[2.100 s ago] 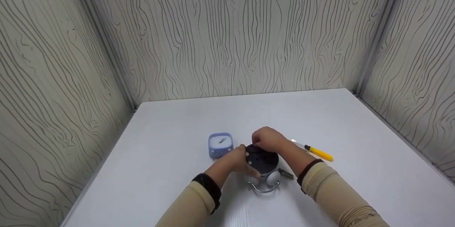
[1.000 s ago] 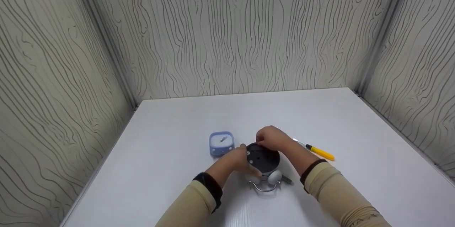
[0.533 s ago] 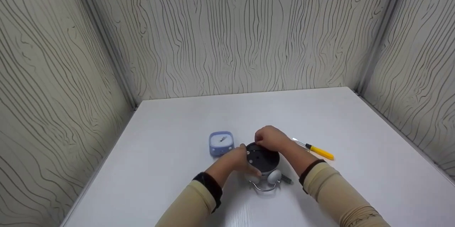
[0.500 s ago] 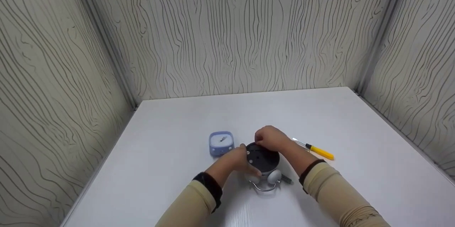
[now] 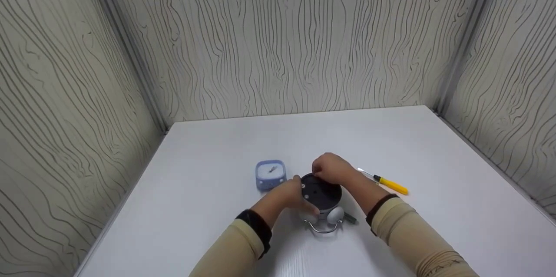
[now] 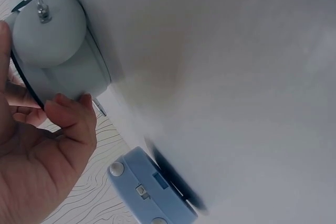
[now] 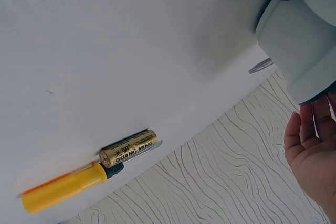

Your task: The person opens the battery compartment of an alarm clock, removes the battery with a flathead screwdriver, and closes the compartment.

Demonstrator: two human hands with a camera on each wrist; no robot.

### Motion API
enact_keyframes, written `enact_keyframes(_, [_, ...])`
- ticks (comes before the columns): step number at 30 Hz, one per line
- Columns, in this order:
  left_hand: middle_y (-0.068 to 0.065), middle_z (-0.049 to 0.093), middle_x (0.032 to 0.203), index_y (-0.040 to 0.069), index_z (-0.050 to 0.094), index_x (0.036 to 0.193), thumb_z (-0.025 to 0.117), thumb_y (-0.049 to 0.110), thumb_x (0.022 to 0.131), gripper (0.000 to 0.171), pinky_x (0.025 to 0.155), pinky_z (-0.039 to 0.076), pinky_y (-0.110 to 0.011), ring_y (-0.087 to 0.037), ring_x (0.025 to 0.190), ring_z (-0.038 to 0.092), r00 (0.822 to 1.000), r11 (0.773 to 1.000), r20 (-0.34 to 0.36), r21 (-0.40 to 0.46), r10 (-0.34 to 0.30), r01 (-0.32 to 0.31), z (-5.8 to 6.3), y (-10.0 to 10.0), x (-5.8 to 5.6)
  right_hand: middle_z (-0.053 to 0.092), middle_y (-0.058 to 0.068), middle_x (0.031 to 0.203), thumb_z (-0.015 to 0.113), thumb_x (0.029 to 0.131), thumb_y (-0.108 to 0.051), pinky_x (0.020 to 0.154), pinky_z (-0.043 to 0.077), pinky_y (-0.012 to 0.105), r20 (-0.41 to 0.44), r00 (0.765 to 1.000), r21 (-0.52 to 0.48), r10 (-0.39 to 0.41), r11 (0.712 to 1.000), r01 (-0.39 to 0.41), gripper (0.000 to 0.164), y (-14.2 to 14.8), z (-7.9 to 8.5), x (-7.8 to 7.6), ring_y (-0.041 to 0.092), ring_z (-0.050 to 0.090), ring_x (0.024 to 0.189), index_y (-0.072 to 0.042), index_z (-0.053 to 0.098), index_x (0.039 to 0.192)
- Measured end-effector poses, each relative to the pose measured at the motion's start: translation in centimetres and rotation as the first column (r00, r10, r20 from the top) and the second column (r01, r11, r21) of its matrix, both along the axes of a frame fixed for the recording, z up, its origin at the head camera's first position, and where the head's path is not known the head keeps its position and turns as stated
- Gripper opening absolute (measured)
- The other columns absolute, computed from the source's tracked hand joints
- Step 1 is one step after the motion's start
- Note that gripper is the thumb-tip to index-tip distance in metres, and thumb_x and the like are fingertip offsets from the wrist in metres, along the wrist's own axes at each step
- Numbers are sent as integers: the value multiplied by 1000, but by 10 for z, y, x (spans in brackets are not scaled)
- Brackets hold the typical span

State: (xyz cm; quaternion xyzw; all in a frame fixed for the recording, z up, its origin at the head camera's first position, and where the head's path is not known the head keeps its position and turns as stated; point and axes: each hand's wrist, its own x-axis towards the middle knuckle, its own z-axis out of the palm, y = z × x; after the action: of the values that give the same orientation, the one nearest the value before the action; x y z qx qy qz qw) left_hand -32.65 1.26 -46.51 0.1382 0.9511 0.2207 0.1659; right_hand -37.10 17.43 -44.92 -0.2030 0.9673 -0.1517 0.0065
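A twin-bell alarm clock (image 5: 321,196) lies face down, its round black back upward and its bells and handle toward me. My left hand (image 5: 293,194) grips the clock's side; in the left wrist view the fingers (image 6: 71,114) curl against the pale grey casing (image 6: 71,80). My right hand (image 5: 332,168) is bent over the far edge of the black back, fingertips touching it. In the right wrist view several fingers (image 7: 310,124) reach that dark rim. Whether they pinch something is hidden. A slim metal foot (image 7: 261,66) sticks out of the casing.
A small blue square clock (image 5: 270,176) stands left of the alarm clock. A yellow-handled screwdriver (image 5: 391,185) lies to the right, with a gold battery (image 7: 128,148) against its shaft. A green cylinder (image 5: 350,218), like a battery, lies beside the right bell. Wood-patterned panels (image 5: 278,42) surround the white table.
The green cylinder sits slightly lower and more covered by the bell than two seconds ago. My right hand has shifted slightly right at the clock's far edge. My left hand keeps its grip.
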Motion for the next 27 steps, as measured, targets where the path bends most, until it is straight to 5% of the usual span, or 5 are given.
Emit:
enact_keyframes(10, [-19, 49, 126, -7, 23, 139, 83, 53, 52, 122, 95, 40, -34, -20, 105, 50, 1000, 1000, -15, 10, -9, 9, -1, 0, -2, 60, -9, 68, 63, 81, -14, 71, 49, 32, 23, 999, -31, -24, 999, 25, 10, 0, -1, 1, 11, 55, 70, -18, 70, 74])
enact_keyframes(16, [-18, 50, 123, -6, 21, 140, 84, 51, 51, 123, 94, 41, -35, -20, 101, 50, 1000, 1000, 16, 23, 10, -10, -1, 2, -1, 58, -8, 68, 65, 79, -13, 69, 48, 31, -32, 999, -13, -8, 1000, 7, 11, 1, -3, 2, 12, 53, 70, -16, 70, 70])
enact_keyframes(20, [-18, 49, 125, -5, 20, 141, 83, 53, 51, 124, 95, 40, -36, -21, 103, 50, 1000, 1000, 22, 8, 16, -16, -1, 2, -1, 56, -7, 73, 67, 79, -14, 69, 47, 31, -63, 998, 10, -9, 1000, 9, 5, 3, -6, 1, 12, 51, 72, -15, 70, 82])
enact_keyframes(24, [-18, 48, 129, -4, 20, 142, 83, 54, 51, 125, 97, 40, -37, -21, 107, 49, 999, 1000, 15, -4, 29, -29, 0, 2, 0, 57, -4, 76, 68, 80, -16, 68, 48, 32, -36, 999, 8, -34, 999, 35, 17, 6, -6, 1, 13, 53, 73, -14, 65, 96])
enact_keyframes(27, [-18, 49, 128, -4, 22, 141, 83, 52, 52, 122, 96, 40, -37, -22, 108, 50, 999, 999, 9, 1, 33, -33, 0, 1, 0, 59, -3, 79, 70, 79, -20, 69, 49, 32, -7, 999, 5, -48, 999, 48, 16, 10, -4, 2, 14, 55, 75, -13, 65, 93])
